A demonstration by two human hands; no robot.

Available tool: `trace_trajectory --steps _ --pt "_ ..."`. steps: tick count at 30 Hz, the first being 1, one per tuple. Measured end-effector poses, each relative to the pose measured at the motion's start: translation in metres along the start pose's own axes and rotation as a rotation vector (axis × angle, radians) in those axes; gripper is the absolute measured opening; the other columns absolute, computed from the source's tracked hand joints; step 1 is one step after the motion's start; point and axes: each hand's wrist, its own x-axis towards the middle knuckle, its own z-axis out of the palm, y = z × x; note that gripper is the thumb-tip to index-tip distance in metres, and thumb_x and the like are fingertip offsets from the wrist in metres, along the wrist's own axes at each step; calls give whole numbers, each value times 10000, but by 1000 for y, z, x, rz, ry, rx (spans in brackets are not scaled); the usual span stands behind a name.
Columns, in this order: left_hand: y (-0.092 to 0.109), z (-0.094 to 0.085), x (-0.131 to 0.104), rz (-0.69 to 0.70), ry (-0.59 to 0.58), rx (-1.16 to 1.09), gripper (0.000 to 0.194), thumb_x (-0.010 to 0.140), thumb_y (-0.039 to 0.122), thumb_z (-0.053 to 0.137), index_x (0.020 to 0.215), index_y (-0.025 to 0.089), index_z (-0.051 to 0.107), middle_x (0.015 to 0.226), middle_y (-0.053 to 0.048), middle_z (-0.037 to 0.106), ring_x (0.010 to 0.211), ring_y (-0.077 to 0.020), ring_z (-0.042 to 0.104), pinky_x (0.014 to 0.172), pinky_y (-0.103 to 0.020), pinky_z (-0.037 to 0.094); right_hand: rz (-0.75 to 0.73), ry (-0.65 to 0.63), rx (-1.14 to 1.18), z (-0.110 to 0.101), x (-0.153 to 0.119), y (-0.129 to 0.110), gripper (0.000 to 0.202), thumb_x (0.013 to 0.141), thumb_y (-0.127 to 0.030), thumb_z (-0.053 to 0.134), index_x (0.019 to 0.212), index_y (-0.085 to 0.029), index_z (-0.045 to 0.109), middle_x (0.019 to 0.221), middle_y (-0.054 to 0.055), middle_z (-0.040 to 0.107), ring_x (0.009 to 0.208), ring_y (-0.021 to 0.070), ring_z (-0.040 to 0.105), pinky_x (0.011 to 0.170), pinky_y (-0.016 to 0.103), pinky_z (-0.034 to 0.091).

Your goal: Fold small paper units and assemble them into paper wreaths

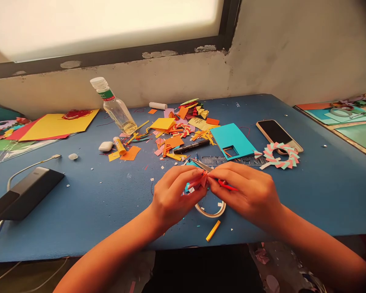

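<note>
Above the desk's front middle, my left hand [178, 189] is closed in a pinch round a small folded piece of red-pink paper [203, 179]. My right hand [247, 189] meets it from the other side, thumb and forefinger pinched at the paper's edge. Just behind the fingertips a pointed metal blade [203, 165] shows. Under the right fingers sticks out a thin red piece [228, 186]; whether it belongs to the blade, and whether the hand grips it, I cannot tell. Below the hands lies a roll of tape [212, 215], partly covered, with a yellow strip [213, 230] in front of it.
Behind the hands are a blue card with a cut-out [233, 140], a black marker [191, 147], a clear ruler [213, 160] and paper scraps [173, 142]. A bottle [118, 108] stands farther left. A phone [279, 134] and folded-paper ring [282, 155] lie right; a black device [27, 193] sits left.
</note>
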Motion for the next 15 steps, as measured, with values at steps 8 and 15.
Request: trace_trajectory --steps 8,15 --pt "10 2 4 -230 11 -170 331 686 73 720 989 163 623 911 -34 683 761 -104 654 585 -160 600 145 -21 162 7 -3 -1 71 886 -128 529 870 -196 544 790 9 619 727 112 582 633 225 482" --pt "21 1 10 -718 -52 -513 209 704 117 689 907 165 669 850 -22 684 713 -116 651 515 -154 574 369 -103 458 12 -4 0 94 918 -205 492 826 -214 509 780 -15 545 667 93 532 576 215 456"
